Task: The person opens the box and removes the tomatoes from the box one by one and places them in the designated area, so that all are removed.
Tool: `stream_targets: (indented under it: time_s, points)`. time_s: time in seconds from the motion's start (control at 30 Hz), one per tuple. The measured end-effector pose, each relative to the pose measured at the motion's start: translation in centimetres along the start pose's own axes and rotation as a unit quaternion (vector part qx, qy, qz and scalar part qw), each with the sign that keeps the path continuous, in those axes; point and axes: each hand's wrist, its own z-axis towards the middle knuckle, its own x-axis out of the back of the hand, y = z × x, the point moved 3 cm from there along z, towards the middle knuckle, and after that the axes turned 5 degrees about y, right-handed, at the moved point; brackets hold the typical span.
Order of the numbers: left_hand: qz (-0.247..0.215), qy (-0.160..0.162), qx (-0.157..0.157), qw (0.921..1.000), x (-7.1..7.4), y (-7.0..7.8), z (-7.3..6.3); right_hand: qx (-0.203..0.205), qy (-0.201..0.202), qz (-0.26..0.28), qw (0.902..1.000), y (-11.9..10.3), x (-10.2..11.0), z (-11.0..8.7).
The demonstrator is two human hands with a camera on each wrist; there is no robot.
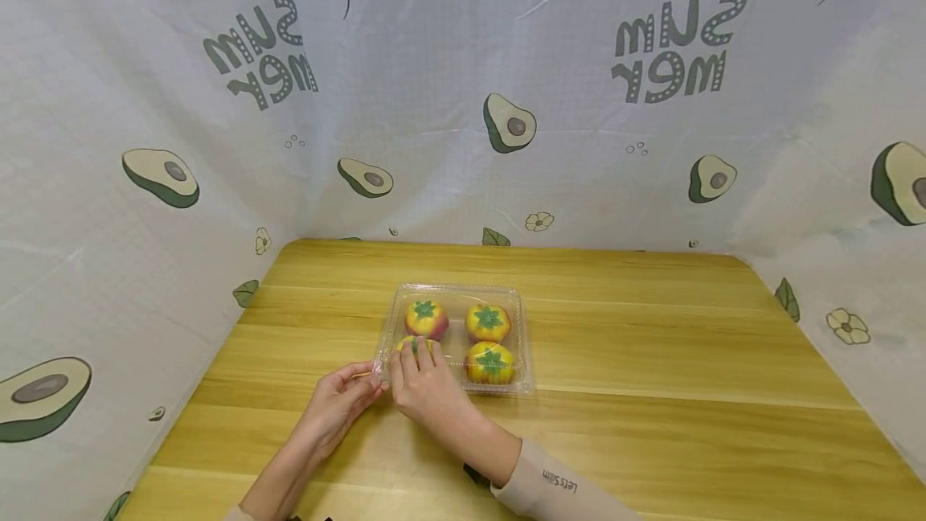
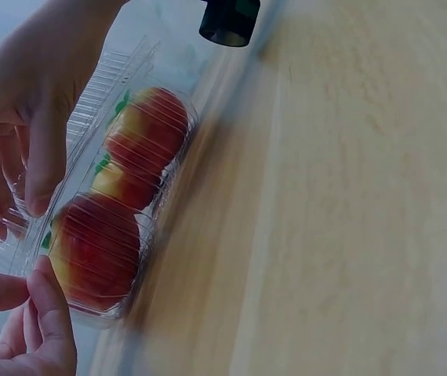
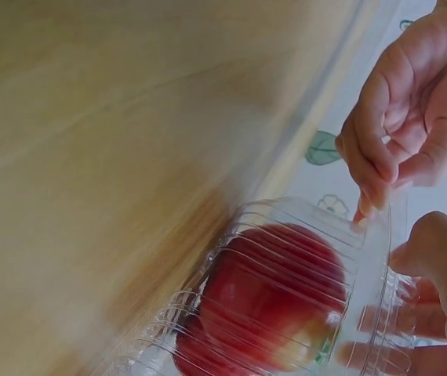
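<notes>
Working at one corner of the clear plastic box (image 1: pixel 463 288), a person handles its rim where it stands on the desk (image 1: pixel 651 328), left of centre. Inside, under the clear lid (image 1: pixel 457 312), sit four round fruits (image 1: pixel 488 323), yellow and red with green leafy tops; the near-left one is partly covered by fingers.

The step in hand looks like dealing with the lid's edge at the near-left corner; whether that corner is fastened or parted, I cannot tell. The next move, I judge, calls for a steady hold on the rim, with force kept off the thin plastic above the fruits.

As for the grip, the left hand (image 1: pixel 338 402) pinches the rim at that corner, thumb and forefinger tips pressed together on the plastic. The right hand (image 1: pixel 430 388) lies just beside it, its fingers stretched over the lid, its thumb apart from them at the near edge.

Further out, a beige sleeve (image 1: pixel 557 489) covers the right forearm, and a pale avocado-print cloth (image 1: pixel 434 63) hangs around the desk.
</notes>
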Motion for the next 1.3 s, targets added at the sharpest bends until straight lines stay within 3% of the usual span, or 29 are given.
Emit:
stream_targets:
  time_s: [0.5,0.87,1.03,1.3]
  points:
    - [0.004,-0.022,0.005,0.9997,0.0,-0.1,0.4,-0.006,-0.025,0.013,0.9996,0.4,-0.1,0.1]
    - [0.004,-0.042,-0.008,0.9991,-0.2,-0.1,0.4,-0.01,0.014,0.006,0.9998,1.9,0.3,0.8]
    - [-0.002,-0.036,0.0,0.9993,-0.2,-0.1,0.4,-0.012,0.025,0.016,0.9995,2.1,0.3,1.0]
    - [-0.004,-0.036,0.001,0.9993,-0.2,0.1,0.5,-0.019,0.012,0.035,0.9991,2.8,0.7,1.4]
